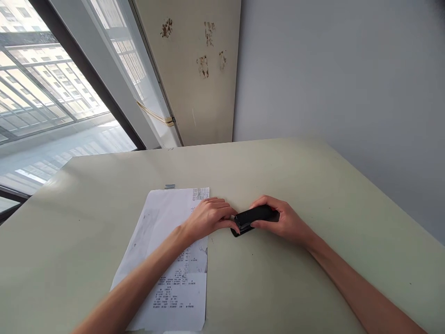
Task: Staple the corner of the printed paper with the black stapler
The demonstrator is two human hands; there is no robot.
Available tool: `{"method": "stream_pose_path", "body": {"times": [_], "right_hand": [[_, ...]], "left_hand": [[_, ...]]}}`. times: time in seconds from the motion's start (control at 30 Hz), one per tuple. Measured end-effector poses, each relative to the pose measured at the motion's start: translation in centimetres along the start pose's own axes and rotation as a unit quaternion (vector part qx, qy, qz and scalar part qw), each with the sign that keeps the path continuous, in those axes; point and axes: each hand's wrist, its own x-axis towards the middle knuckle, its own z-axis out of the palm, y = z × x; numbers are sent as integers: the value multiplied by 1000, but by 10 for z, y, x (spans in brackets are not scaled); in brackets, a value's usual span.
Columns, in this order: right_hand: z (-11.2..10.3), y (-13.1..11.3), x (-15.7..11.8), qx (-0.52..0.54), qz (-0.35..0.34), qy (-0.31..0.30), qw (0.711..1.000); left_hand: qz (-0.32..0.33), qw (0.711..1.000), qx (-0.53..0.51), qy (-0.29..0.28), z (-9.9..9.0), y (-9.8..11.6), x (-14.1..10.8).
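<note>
A black stapler [255,215] rests on the table, tilted slightly across it, just right of the papers. My right hand [283,220] is closed round its rear part, thumb on the near side and fingers over the far side. At the stapler's front end, my left hand [212,215] pinches with thumb and fingertips; the exact contact is partly hidden. Beneath my left wrist and forearm lie printed sheets of paper [179,290], their text upside down to me. A small grey strip of staples [170,186] sits beyond the sheets' top edge.
The pale table [278,287] extends to both sides. Its far edge meets a stained beige panel [194,102] and a grey wall [330,83]. At the left are a window [45,74] and a cord tie [155,114].
</note>
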Motion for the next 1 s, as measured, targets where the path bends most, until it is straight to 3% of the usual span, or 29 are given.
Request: {"method": "stream_pose_path", "body": {"times": [0.13,0.23,0.37,0.53,0.7,1.0], "right_hand": [[4,0,0,12,5,19,1000],[8,-3,0,14,4,28,1000],[10,-6,-2,18,17,35,999],[12,-5,-4,7,34,28,999],[12,-7,-6,-16,34,29,999],[12,-12,-5,-41,24,30,998]], "left_hand": [[-1,1000,10,6,-8,0,-5],[-25,999,23,15,-24,-9,-15],[-128,981,125,77,-49,-34,-36],[-211,954,204,61,-59,-56,-66],[-228,947,220,52,-51,-46,-75],[-235,960,145,46,-42,-17,-81]]}}
